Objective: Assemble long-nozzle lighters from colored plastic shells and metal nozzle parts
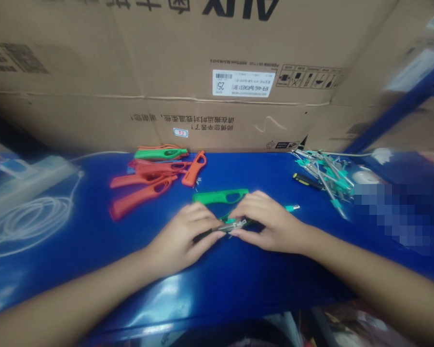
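On a blue bench [94, 231], left hand [183, 237] and right hand [265, 222] seemingly pinch green casing [235, 223].

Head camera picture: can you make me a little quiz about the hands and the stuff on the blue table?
1. True or false: the left hand and the right hand pinch the same metal-and-green part between them.
2. What colour are most pieces in the pile of handle shells? A: orange. B: yellow. C: black.
3. Fill the gap: the coiled white cable lies on the ____ side of the blue table.

Key: 1 true. 2 A. 3 left.
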Demonstrator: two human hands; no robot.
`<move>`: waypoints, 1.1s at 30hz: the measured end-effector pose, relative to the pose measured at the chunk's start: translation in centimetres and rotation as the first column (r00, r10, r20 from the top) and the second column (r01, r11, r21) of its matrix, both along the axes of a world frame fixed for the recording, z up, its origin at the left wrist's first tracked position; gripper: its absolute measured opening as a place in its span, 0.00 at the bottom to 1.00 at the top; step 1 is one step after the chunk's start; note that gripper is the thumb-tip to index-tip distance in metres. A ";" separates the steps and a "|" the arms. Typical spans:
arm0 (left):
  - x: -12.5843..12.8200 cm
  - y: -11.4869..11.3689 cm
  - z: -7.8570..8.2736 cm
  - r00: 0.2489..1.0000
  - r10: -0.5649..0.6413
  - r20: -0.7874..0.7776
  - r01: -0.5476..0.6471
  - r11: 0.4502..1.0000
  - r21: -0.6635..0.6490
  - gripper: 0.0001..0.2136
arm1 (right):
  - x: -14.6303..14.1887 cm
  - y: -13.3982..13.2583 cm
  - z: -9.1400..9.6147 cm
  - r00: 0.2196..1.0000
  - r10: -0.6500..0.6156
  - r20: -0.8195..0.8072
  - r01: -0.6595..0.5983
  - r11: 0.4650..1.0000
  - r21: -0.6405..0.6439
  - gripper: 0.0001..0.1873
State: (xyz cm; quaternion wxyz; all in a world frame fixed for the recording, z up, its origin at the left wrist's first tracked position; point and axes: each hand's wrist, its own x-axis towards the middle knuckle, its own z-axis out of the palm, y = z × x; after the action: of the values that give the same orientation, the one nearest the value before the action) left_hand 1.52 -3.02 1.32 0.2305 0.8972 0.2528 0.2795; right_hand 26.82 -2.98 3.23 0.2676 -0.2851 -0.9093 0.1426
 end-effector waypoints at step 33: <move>-0.4 -0.8 0.6 0.973 0.221 0.071 -0.212 0.970 -0.116 0.07 | 1.0 0.1 0.0 0.934 0.101 0.343 -0.111 0.994 0.010 0.08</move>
State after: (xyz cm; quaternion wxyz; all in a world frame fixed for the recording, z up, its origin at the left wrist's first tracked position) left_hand 1.17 -3.86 1.92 0.2569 0.8382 0.3539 0.3259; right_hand 27.80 -2.85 3.28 0.1019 -0.2524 -0.9578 0.0920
